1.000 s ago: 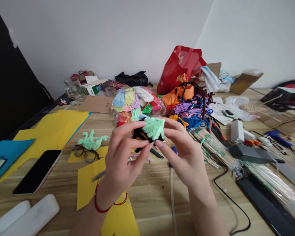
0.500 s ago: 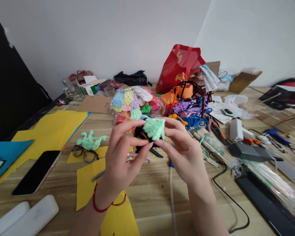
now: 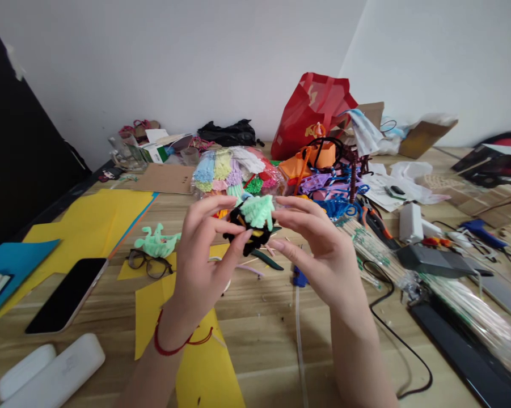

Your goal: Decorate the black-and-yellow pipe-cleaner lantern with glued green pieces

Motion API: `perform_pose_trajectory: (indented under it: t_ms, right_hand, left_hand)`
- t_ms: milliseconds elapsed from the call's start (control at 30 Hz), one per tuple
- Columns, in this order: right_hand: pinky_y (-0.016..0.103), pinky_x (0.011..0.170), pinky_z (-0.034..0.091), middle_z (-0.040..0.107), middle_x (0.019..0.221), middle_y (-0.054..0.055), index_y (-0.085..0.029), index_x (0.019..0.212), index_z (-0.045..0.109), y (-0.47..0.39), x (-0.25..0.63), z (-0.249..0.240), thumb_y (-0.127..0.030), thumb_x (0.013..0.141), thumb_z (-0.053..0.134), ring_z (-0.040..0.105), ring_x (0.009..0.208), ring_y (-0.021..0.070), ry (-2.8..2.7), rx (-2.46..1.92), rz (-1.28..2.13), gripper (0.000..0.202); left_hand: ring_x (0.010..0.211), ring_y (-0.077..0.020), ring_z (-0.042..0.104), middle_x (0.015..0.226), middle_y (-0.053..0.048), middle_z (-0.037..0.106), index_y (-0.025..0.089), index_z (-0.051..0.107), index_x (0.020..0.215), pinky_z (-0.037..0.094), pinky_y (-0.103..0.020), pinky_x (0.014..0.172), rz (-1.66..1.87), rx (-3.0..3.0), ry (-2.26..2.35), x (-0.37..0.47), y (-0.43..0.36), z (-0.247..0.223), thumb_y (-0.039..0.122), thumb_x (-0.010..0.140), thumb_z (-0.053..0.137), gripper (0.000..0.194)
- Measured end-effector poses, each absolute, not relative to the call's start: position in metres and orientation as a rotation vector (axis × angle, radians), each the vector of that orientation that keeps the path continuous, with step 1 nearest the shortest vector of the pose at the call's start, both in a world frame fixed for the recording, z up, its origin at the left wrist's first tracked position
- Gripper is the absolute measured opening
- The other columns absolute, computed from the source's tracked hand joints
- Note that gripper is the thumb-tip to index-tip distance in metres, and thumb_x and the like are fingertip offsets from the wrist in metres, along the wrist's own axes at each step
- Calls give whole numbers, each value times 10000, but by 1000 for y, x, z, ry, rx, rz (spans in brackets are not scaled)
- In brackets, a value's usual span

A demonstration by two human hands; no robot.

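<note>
Above the middle of the table, my left hand (image 3: pixel 208 249) pinches a small fuzzy pipe-cleaner figure (image 3: pixel 257 212) between thumb and fingers. Its top is mint green, and the part below is black with a bit of yellow. My right hand (image 3: pixel 317 246) is beside the figure's right edge with thumb and fingers spread apart; whether a fingertip still grazes it is hard to tell. Behind my left hand, a mint-green pipe-cleaner piece (image 3: pixel 157 242) lies by a pair of glasses (image 3: pixel 148 264). A dark green-handled tool (image 3: pixel 267 260) shows beneath the figure.
A bag of coloured pipe cleaners (image 3: pixel 233 170) and a red bag (image 3: pixel 310 113) stand at the back. Yellow sheets (image 3: pixel 208 362) and a phone (image 3: pixel 66 294) lie to the left. Pliers (image 3: pixel 376 221), bundled sticks (image 3: pixel 374 249), a glue gun (image 3: pixel 485 232) and a black cable (image 3: pixel 404 334) are to the right.
My right hand has loosened from the figure and moved slightly right, its fingers spreading. The figure has shifted a little left and turned, showing more of its black part.
</note>
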State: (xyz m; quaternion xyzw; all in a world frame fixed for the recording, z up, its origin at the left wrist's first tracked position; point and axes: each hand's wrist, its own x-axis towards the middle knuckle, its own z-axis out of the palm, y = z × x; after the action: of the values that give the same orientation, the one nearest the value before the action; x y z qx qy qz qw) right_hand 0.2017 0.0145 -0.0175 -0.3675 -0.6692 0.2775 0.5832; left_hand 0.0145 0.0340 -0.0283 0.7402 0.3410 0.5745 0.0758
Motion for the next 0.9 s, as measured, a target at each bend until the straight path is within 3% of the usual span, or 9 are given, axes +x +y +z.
perform_pose_trajectory:
  t_ms: [300,533,733,900]
  right_hand:
    - [425,1038,514,657,1263,46,-298,1002,771,10,198,-13,-147,903,686,618,1202,225,-1628,-868,391,200]
    - [420,914,527,691,1074,28,-303,912,773,8,192,-12,-113,848,725,644,1042,214,-1352,-859,230,206]
    - [431,871,530,631,896,23,-274,752,717,20,211,-12,-235,809,791,633,911,214,-1072,-817,138,102]
    - [422,842,540,645,922,51,-259,797,664,25,219,-14,-265,864,727,646,936,238,-1104,-855,171,92]
  left_hand:
    - [1201,-234,607,1272,-53,591,238,603,932,531,-488,1051,1717,2280,1013,13,32,-25,120,886,675,146]
    - [1200,-228,607,1255,-64,599,238,580,948,534,-459,1043,1706,2408,1056,16,29,-21,112,894,666,162]
    - [1158,-250,626,1255,-93,566,233,585,904,583,-439,937,1621,2173,1382,-13,56,-35,274,925,642,74]
    - [1213,-302,583,1209,-92,571,220,596,843,534,-504,998,1505,2158,1611,-39,73,-46,310,894,658,121]
